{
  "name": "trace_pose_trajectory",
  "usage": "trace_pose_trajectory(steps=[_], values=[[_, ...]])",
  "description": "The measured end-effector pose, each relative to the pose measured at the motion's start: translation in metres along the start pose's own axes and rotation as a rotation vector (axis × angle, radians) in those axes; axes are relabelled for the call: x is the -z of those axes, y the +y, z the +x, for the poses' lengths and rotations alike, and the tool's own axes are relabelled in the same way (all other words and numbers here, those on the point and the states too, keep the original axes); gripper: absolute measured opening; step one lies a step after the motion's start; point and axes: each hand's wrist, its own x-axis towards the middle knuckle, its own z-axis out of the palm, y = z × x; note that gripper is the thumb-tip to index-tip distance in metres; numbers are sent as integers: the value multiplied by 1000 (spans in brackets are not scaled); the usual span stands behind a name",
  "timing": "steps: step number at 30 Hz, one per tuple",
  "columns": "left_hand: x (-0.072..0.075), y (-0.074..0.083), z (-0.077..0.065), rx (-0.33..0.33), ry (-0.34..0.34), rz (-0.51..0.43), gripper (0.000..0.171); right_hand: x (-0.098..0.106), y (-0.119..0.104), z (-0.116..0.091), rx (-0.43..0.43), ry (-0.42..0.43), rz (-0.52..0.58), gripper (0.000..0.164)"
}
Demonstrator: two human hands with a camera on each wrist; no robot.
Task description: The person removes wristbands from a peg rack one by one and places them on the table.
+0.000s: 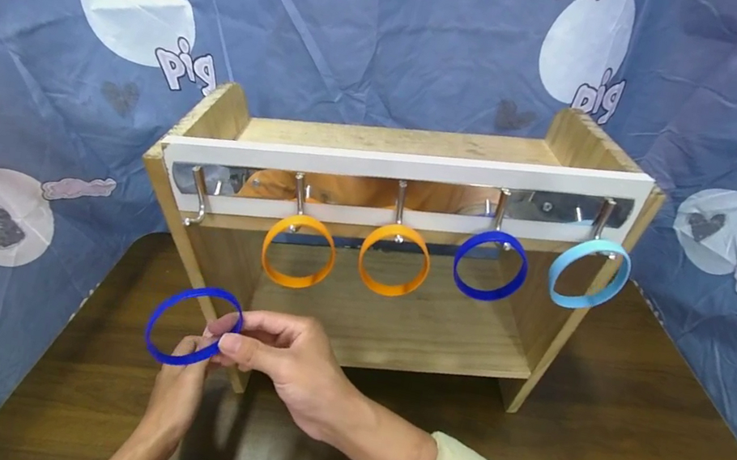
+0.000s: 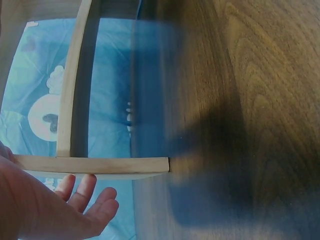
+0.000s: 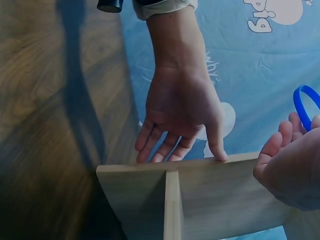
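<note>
Rack [image 1: 424, 167]: rings [image 1: 389, 290] hanging on four hooks [image 1: 400, 199]; right hand [image 1: 299, 370] pinching blue ring [image 1: 207, 290]; left hand [image 1: 177, 391] spread beside rack

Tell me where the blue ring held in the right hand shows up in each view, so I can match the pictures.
Head: the blue ring is left of centre in the lower half, pinched by the right hand, below the leftmost hook.
Left wrist: not in this picture.
Right wrist: at the right edge, partly cut off.
Shared landmark: the wooden rack, visible in all three views.
</note>
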Motion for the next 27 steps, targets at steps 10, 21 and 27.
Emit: trace_pose_trajectory(steps=[10, 21, 27], values=[[1, 3, -1, 9, -22, 23, 58, 12, -1, -8, -46, -83, -35, 23], [1, 3, 0, 22, 9, 119, 60, 31, 4, -18, -99, -126, -101, 21], [1, 1, 0, 17, 13, 109, 58, 36, 9, -21, -137, -118, -102, 22]])
